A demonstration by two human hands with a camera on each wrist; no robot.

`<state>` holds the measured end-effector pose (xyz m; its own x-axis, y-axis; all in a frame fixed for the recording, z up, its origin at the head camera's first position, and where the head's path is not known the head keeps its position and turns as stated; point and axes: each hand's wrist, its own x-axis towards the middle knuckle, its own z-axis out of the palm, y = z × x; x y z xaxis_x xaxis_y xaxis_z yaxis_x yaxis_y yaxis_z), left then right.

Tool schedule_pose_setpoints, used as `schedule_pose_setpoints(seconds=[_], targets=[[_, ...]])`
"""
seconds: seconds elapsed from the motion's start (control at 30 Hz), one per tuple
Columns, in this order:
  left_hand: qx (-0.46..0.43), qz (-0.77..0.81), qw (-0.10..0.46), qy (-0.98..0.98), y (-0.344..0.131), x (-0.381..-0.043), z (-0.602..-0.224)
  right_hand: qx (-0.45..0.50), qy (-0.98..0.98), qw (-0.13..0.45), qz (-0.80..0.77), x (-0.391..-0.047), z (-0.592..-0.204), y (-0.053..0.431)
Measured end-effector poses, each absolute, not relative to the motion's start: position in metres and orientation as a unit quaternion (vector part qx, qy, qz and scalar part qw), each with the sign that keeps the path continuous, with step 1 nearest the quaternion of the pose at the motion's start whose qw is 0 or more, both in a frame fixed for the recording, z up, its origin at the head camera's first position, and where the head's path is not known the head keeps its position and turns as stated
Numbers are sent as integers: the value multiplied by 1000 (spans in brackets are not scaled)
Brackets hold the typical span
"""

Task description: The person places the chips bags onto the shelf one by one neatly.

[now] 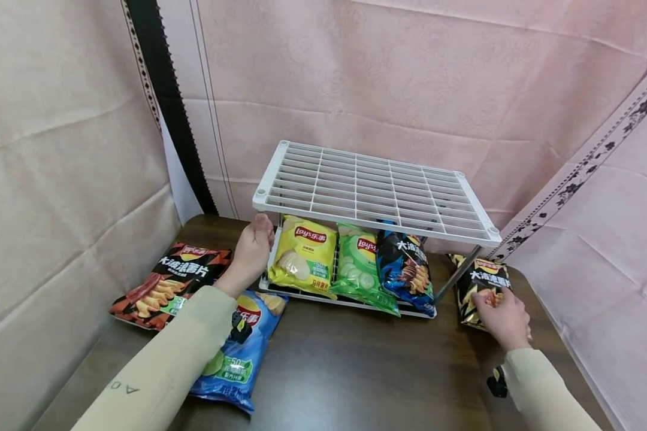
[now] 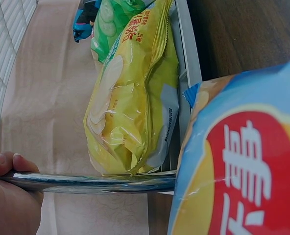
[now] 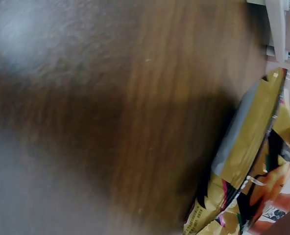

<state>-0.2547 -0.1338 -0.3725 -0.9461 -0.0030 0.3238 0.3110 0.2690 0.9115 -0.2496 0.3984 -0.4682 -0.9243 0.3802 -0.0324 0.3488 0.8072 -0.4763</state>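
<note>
My left hand [image 1: 252, 251] grips the metal post [image 2: 106, 183] at the left end of a white two-tier rack [image 1: 272, 173]. Beside that post, on the lower tier, stands a yellow bag of chips [image 1: 304, 251]. A green bag of chips [image 1: 356, 263] and a dark blue bag of chips [image 1: 404, 269] lean in the same row to its right. Over on the right, outside the rack, my right hand [image 1: 505, 320] pinches a black-and-gold bag of chips [image 1: 487, 276] by its front. In the right wrist view this bag stands tilted, and most of the hand is out of frame.
Left of the rack, a black-and-red bag of chips [image 1: 167, 284] lies on the brown table [image 1: 366, 365]. A light blue bag of chips [image 1: 237, 359] lies partly under my left forearm. Pink cloth [image 1: 410, 78] hangs behind the table and along its sides.
</note>
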Motion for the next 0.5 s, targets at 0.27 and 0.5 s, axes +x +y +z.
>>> schedule_pose_setpoints(seconds=[0.27, 0.5], targets=[[-95, -606, 133, -779, -138, -279, -400, -186, -957, 22, 221, -244, -473, 400], [-91, -595, 148, -785, -139, -281, -406, -172, -962, 22, 210, -240, -475, 401]])
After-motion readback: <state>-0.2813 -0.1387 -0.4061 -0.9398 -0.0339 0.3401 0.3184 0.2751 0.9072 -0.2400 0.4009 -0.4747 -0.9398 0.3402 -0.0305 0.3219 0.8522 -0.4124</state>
